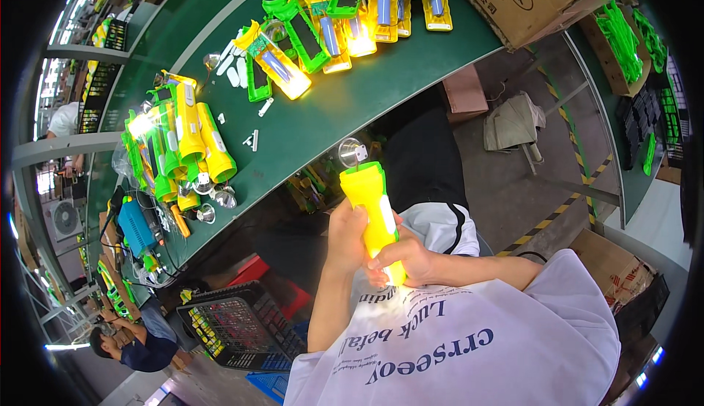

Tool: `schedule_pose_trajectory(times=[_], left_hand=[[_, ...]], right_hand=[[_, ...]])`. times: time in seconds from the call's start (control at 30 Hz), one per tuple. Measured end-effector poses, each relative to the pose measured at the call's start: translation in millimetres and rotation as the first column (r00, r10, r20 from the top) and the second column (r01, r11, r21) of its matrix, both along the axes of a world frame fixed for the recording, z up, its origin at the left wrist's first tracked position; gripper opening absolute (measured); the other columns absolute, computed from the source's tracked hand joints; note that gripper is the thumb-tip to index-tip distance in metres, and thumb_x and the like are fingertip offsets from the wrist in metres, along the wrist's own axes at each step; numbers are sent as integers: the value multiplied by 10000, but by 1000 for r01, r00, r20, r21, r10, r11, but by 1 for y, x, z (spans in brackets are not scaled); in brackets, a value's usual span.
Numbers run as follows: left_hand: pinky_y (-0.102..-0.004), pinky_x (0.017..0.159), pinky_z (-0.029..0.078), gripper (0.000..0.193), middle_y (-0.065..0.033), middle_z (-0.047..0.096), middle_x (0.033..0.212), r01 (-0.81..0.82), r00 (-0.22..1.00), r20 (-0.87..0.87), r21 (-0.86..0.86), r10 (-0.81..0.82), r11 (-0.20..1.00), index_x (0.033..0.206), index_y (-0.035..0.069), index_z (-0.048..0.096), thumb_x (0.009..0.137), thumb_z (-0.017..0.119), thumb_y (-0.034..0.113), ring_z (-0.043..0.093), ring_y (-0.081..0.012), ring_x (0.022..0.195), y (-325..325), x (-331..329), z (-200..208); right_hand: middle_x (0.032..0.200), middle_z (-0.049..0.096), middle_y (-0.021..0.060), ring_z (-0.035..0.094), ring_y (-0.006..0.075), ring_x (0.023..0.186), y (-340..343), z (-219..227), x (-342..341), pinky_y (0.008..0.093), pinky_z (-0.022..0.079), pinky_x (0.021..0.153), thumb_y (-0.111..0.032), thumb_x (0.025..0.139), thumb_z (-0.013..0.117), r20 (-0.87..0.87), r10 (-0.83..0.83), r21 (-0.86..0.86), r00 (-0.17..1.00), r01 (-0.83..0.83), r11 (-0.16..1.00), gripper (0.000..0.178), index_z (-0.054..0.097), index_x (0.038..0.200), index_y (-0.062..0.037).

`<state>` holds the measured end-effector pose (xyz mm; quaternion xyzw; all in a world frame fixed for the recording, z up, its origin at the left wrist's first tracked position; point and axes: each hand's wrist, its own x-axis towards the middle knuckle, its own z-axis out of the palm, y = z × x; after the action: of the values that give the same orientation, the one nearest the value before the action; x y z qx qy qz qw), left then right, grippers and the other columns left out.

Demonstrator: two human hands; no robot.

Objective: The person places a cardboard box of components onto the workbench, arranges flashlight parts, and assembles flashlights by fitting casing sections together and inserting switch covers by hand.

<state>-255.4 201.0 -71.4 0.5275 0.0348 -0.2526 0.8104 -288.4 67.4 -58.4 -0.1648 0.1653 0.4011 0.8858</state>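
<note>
1. Yellow plastic glows in the head view: the flashlight [378, 211] is held out in front of the white shirt [484, 325], green-rimmed mouth pointing away.
2. Left hand [346, 231] grips its body, right hand [411, 259] closes round the lower end; both clamped on.
3. Watch that reflector [352, 153], sitting outside the mouth! A sharp tilt or a knock against the table [400, 72] could strain any wire behind it.
4. Lettering: dark print, upside down, crosses the shirt; dark characters and a round mark show on the cardboard box [546, 13].
</note>
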Motion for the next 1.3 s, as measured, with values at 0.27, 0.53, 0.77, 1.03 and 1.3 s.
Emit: schedule_pose_trajectory(times=[0.27,0.53,0.77,1.03,1.3], left_hand=[[-340,769,557,397,-167,673,975,23,999,26,-83,-21,996,1187,-10,509,989,499,334,681,-235,850,3,-5,3],[-311,779,534,572,-164,682,947,-175,935,351,330,52,928,1101,-72,570,919,623,467,673,-225,849,25,10,13],[-449,975,419,638,-157,640,1132,-613,356,621,719,-698,327,1127,-11,617,733,777,466,592,-336,1066,58,19,117],[-427,803,504,501,-219,613,1030,-178,673,419,892,-610,416,1191,-19,520,800,725,217,607,-401,925,58,20,87],[-406,843,484,537,-240,648,1024,-570,803,595,783,-32,249,1189,-73,552,820,751,263,638,-324,958,119,106,138]], right_hand=[[567,505,114,512,221,460,-1,1,-2,345,428,480,-13,681,602,116,24,19,993,-27,999,101,549,767,-8],[600,554,117,538,243,472,-20,8,36,350,442,498,-48,675,635,325,177,-283,929,-83,955,228,555,883,0],[736,629,139,650,346,700,-45,27,97,430,474,606,-117,652,712,224,973,-718,-61,664,207,346,549,947,-40],[794,598,77,618,274,766,-29,59,118,397,461,636,-108,650,696,269,910,-404,-316,821,404,284,573,904,-75],[840,635,135,624,319,767,-73,23,164,376,504,670,-13,738,687,795,582,-206,171,979,-6,195,610,917,-28]])
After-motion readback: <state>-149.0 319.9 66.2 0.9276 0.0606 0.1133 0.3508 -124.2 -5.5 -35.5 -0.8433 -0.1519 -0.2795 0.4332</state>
